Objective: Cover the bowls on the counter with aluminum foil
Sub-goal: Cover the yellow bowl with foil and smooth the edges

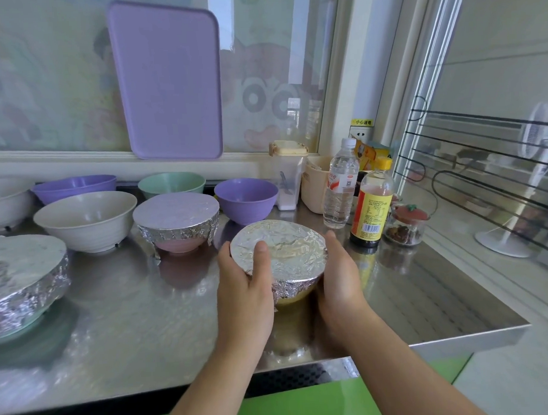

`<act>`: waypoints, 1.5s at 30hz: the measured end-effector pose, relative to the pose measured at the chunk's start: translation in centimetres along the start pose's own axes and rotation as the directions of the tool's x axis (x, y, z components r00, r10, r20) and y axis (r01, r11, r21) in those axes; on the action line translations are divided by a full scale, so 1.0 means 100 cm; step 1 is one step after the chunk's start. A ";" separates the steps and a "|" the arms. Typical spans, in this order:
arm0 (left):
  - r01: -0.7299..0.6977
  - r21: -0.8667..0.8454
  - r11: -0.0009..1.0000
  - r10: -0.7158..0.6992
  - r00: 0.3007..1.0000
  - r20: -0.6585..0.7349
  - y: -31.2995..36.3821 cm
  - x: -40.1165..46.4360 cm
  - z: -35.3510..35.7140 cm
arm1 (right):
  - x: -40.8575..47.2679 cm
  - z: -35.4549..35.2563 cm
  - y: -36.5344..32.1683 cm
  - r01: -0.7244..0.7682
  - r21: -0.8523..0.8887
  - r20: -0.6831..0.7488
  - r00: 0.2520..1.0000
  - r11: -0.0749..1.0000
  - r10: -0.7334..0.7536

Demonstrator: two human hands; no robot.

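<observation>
So I'm on the crimping step right now. My left hand (245,279) and right hand (338,273) are cupped around the foil-covered bowl (283,256), thumb on top, pressing the foil down around the rim. It sits on the steel counter (146,320), just in front of the uncovered purple bowl (246,199). Left of that one, the cream bowl (86,218) is bare too. My guess: let go, tear fresh foil, do the purple one next.
</observation>
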State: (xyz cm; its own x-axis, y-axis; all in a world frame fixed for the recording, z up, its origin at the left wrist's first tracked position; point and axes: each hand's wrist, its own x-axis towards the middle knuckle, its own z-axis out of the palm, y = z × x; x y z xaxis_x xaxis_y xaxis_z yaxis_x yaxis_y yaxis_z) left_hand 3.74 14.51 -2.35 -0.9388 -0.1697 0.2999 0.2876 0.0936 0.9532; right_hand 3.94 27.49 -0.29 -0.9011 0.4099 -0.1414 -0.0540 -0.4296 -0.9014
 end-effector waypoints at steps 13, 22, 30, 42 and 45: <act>-0.083 0.124 0.989 0.080 0.996 0.032 0.002 0.009 -0.009 | 0.010 -0.006 -0.023 0.135 -0.266 0.081 0.990 0.955 -0.117; -0.008 0.011 1.000 0.008 1.000 -0.009 0.006 0.011 -0.006 | 0.039 -0.001 -0.041 0.182 -0.373 0.206 0.972 0.910 -0.110; 0.052 -0.009 0.999 -0.052 0.997 -0.062 -0.002 0.008 0.008 | 0.039 -0.003 -0.024 0.013 -0.082 0.252 0.968 0.997 0.008; 0.220 -0.348 0.912 -0.305 0.928 -0.215 0.011 -0.007 0.027 | 0.034 0.001 0.001 -0.086 0.322 0.139 0.989 0.943 0.043; 0.227 -0.373 0.900 -0.329 0.914 -0.239 0.013 -0.008 0.028 | 0.033 0.003 0.002 -0.090 0.340 0.128 0.991 0.936 0.049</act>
State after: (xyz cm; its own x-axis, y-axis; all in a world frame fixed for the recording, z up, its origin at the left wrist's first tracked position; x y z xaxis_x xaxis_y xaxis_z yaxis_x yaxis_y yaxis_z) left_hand 4.29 17.52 -1.43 -0.9070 -0.4202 -0.0302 0.1168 -0.3197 0.9403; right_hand 0.82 28.58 -0.79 -0.9502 0.2823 -0.1316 -0.1159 -0.7127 -0.6918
